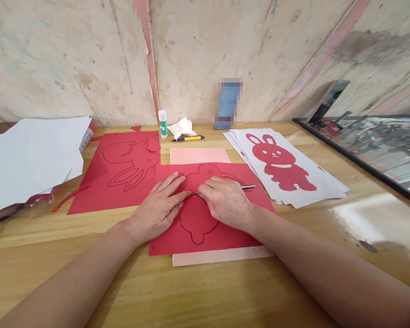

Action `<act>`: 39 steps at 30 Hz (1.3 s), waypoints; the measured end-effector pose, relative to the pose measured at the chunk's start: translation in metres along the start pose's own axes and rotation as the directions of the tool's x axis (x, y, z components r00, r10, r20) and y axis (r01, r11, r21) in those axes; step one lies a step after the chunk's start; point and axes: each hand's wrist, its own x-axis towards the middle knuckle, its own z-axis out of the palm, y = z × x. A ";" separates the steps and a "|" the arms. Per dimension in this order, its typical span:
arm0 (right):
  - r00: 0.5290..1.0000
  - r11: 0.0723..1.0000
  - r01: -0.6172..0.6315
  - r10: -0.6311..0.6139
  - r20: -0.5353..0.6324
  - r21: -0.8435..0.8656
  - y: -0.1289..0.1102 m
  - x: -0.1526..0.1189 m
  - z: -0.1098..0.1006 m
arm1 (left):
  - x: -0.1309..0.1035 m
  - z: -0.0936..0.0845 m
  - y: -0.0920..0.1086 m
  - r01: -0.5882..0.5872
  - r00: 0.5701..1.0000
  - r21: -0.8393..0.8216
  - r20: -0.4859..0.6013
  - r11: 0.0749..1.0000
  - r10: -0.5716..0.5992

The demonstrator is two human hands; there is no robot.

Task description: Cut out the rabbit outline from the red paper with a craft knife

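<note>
Far left: loose white sheets (34, 155) heaped on the counter (198, 296). Next, a red sheet with a rabbit outline (123, 177), ears aimed toward the near left; a narrow red strip (69, 198) at its left edge. Beyond: glue stick (162, 124), upright; crumpled tissue (182, 128); blue-and-yellow pen (188, 138), lying roughly left to right.

My left hand (160, 207): fingers fanned, laid flat on the red working sheet (198, 216) in front of me, one fingertip just beside the tool's point. The working sheet rests on a pale pink board (200, 156). The rabbit drawn on it has its head toward the wall, ears running right, small round bump toward me.

My right hand (225, 200): curled, pinching a slim silver tool (248, 187), long axis close to left-right, working end left, tail out to the right. Craft knife or pen? Cannot tell; my fingers cover most of it.

Judgement: working along the drawn line, probably cutting. Next move calls for the sheet pinned, the point kept on the curve, left fingertips out of its path.

Right: white paper bearing a red rabbit cut-out (276, 157), ears toward the wall.
</note>
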 end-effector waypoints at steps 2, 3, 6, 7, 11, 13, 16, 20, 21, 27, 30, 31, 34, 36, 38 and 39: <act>1.000 1.000 0.009 -0.009 0.000 -0.004 0.000 0.000 0.001 | 0.000 -0.001 0.000 0.004 1.000 -0.009 0.017 1.000 -0.003; 1.000 1.000 0.012 -0.012 0.000 -0.003 0.000 0.000 0.001 | 0.000 -0.001 0.000 0.005 1.000 -0.013 0.022 1.000 -0.005; 1.000 1.000 0.007 -0.007 0.001 0.014 0.001 0.000 0.000 | 0.001 -0.002 -0.001 0.009 1.000 -0.030 0.024 0.999 -0.008; 1.000 1.000 0.004 -0.004 -0.002 0.021 0.001 0.000 0.000 | 0.001 -0.002 -0.001 0.009 1.000 -0.036 0.022 0.999 -0.009; 1.000 0.999 -0.014 0.015 -0.015 0.031 0.000 -0.001 -0.001 | 0.001 -0.002 -0.002 0.019 1.000 -0.061 0.026 0.998 -0.017; 1.000 1.000 -0.017 0.017 -0.012 0.023 0.000 -0.001 -0.001 | 0.001 -0.002 -0.003 0.025 0.999 -0.075 0.024 0.997 -0.023; 1.000 1.000 -0.003 0.003 -0.006 0.008 0.000 0.000 -0.001 | 0.000 -0.001 -0.004 0.034 0.999 -0.102 0.008 0.994 -0.034; 1.000 1.000 0.005 -0.005 -0.007 -0.005 0.000 -0.001 0.001 | 0.001 0.001 -0.005 0.044 0.999 -0.141 -0.016 0.989 -0.047; 1.000 1.000 0.006 -0.006 -0.010 -0.006 0.000 -0.001 0.001 | 0.001 0.002 -0.006 0.045 0.999 -0.151 -0.021 0.987 -0.049; 0.999 1.000 0.013 -0.013 -0.038 -0.015 0.000 -0.001 0.003 | 0.001 0.002 -0.005 0.044 0.998 -0.178 -0.033 0.983 -0.051; 0.999 1.000 0.016 -0.017 -0.049 -0.008 0.000 -0.001 0.004 | 0.001 0.002 -0.005 0.048 0.998 -0.184 -0.023 0.982 -0.053; 0.998 1.000 0.019 -0.020 -0.055 -0.006 0.000 -0.001 0.004 | 0.001 0.002 -0.005 0.052 0.998 -0.185 -0.019 0.981 -0.056; 0.996 0.999 0.038 -0.039 -0.080 -0.014 0.000 -0.001 0.006 | 0.001 0.002 -0.006 0.052 0.998 -0.188 -0.020 0.981 -0.056; 0.994 0.998 0.049 -0.052 -0.099 -0.032 0.000 0.000 0.008 | 0.001 0.002 -0.006 0.034 0.998 -0.191 -0.040 0.981 -0.043; 0.992 0.998 0.049 -0.054 -0.113 -0.048 0.000 0.000 0.008 | 0.001 0.002 -0.005 0.011 0.996 -0.187 -0.082 0.982 -0.027; 0.992 0.998 0.047 -0.053 -0.116 -0.051 0.000 0.000 0.008 | 0.000 0.002 -0.004 0.002 0.994 -0.179 -0.110 0.984 -0.022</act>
